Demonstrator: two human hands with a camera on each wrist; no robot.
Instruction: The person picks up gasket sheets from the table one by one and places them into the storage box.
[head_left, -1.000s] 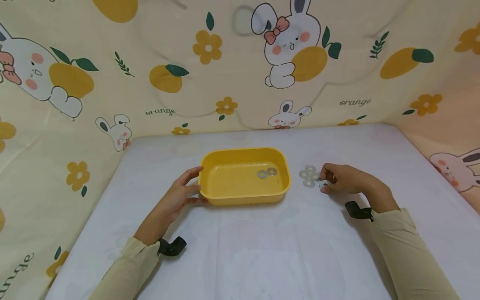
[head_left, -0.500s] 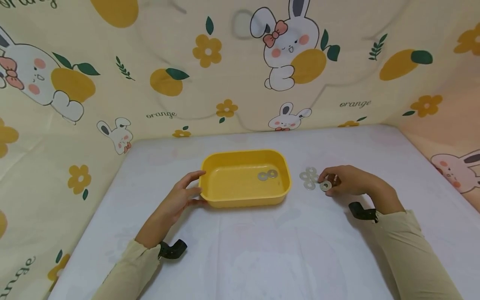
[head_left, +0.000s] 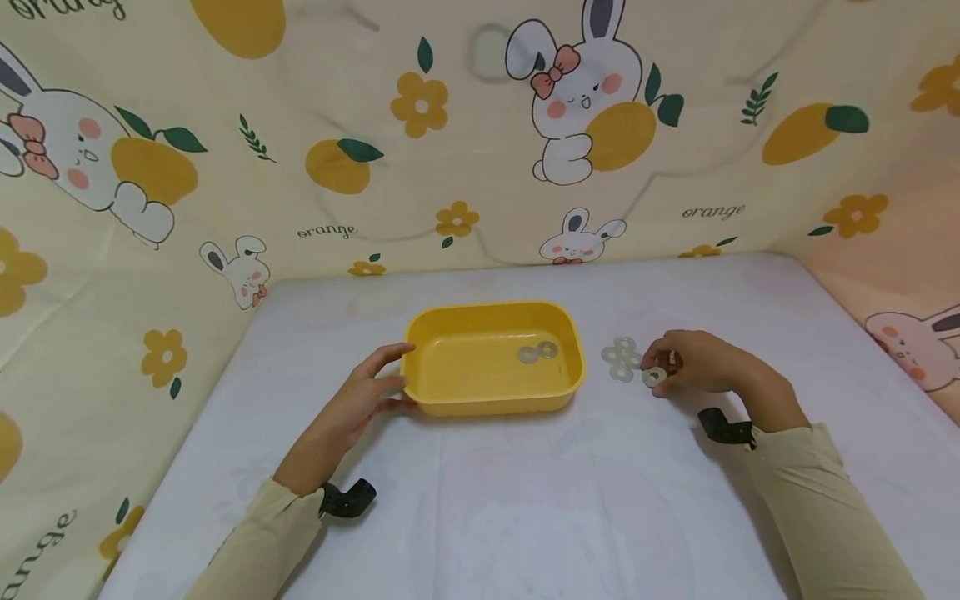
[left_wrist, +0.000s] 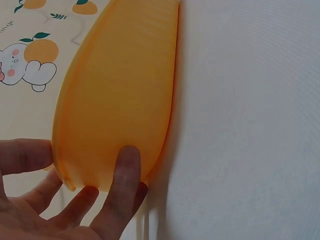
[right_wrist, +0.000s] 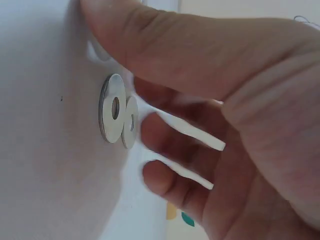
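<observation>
A yellow rectangular tray (head_left: 487, 398) sits on the white table. At its left end my left hand (head_left: 358, 408) grips it, one fingertip over the rim and the other digits against the outer wall. In the left wrist view these fingers (left_wrist: 129, 172) spread around the tray's end. To the right of the tray, my right hand (head_left: 697, 362) pinches a flat metal washer (head_left: 654, 377) between thumb and fingertip. Beside it a cluster of several washers (head_left: 621, 359) lies on the table. The right wrist view shows a washer (right_wrist: 113, 109) below the thumb, overlapping another. Two washers (head_left: 528, 355) lie inside the tray.
A white cloth (head_left: 480, 500) covers the table. Behind and at both sides hangs a cream fabric (head_left: 450, 125) printed with rabbits and oranges. Each wrist carries a small black camera (head_left: 348, 498).
The washer at my right fingertips now shows more of its face, having been partly covered by the hand a second ago. My left hand keeps its place on the tray.
</observation>
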